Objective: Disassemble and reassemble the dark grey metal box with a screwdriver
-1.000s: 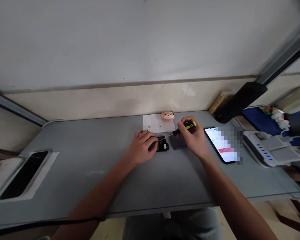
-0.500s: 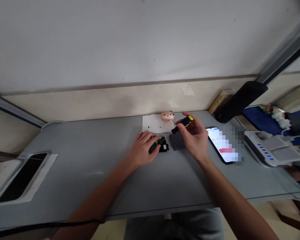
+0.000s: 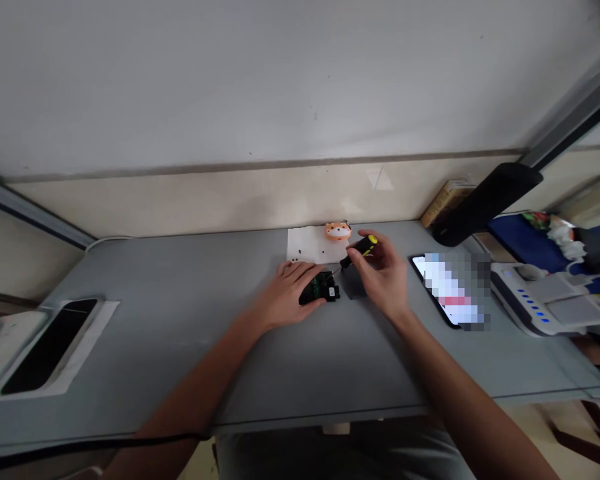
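Observation:
A small black device with a green circuit board [image 3: 320, 287] lies on the grey table, and my left hand [image 3: 290, 293] grips it from the left, thumb along its near edge. My right hand [image 3: 384, 277] holds a black and yellow screwdriver [image 3: 359, 252], its tip down at the device's right part. Under the right hand sits a dark grey flat piece [image 3: 354, 285]. Behind the device, white paper [image 3: 304, 241] carries several tiny dark bits and an orange and white animal-faced case [image 3: 338, 231].
Right of my right hand lies a lit phone [image 3: 443, 290], then a white power strip [image 3: 525, 300]. A black cylinder [image 3: 485, 203] leans by a book [image 3: 445, 200] at the back. Far left, a black-screened phone [image 3: 53, 347] rests on papers.
The screwdriver and my right hand have shifted slightly left and stand a bit more upright. My left fingers have moved back from the board, showing more of it. The view has shifted slightly.

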Demonstrator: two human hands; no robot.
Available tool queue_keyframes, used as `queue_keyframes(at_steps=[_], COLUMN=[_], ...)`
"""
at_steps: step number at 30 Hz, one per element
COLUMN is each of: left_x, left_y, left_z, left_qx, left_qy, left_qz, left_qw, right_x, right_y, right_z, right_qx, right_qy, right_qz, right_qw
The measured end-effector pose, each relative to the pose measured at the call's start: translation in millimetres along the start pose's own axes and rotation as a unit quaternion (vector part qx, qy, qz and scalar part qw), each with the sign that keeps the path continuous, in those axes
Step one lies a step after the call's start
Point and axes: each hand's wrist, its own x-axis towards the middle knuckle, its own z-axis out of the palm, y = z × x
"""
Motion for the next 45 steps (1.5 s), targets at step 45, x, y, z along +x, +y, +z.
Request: queue_keyframes(at_steps=[45], left_x=[2.2], left_y=[3.5], left_z=[-7.8], left_qx=[-0.029], left_qy=[-0.021], left_qz=[-0.022], left_qw=[0.999], right_x=[-0.6], right_y=[-2.7], right_z=[0.1], right_qx=[-0.030], right_qy=[0.005], right_qz=[0.005], right_qw=[1.000])
